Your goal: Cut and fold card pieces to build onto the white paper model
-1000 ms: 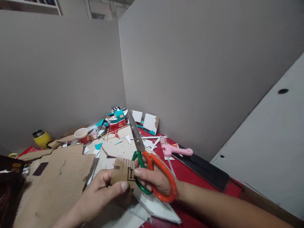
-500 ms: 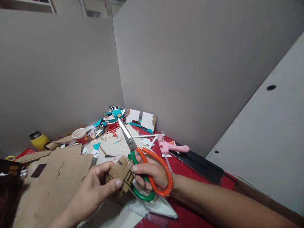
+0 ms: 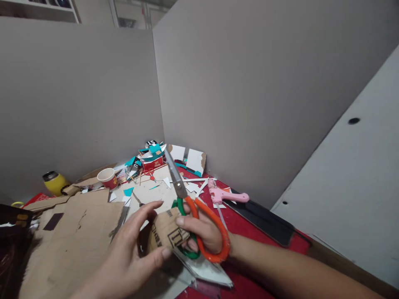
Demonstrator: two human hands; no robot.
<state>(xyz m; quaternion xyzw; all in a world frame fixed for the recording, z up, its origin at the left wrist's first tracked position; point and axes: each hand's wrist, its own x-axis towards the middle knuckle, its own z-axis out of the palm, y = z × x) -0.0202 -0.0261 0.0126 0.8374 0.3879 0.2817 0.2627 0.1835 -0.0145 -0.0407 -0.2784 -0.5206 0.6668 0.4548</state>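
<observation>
My right hand (image 3: 202, 234) grips a pair of scissors (image 3: 190, 207) by their orange and green handles, with the closed blades pointing up and away toward the corner. Its fingertips also pinch the right edge of a small printed cardboard piece (image 3: 166, 234). My left hand (image 3: 131, 253) holds the same cardboard piece from the left, thumb pressed on its lower edge and fingers spread above it. Both hands hover low over the cluttered table.
A large cardboard sheet (image 3: 68, 236) lies at the left. A paper cup (image 3: 108, 178), a yellow flask (image 3: 55, 182), a pink glue gun (image 3: 227, 195), a black ruler (image 3: 264, 220) and teal and white paper scraps (image 3: 149, 155) surround the hands. Grey partition walls (image 3: 249, 91) close the corner.
The cardboard piece has turned in my hands, showing more of its printed face. My left fingers have spread open above it. The scissors tilted slightly more upright.
</observation>
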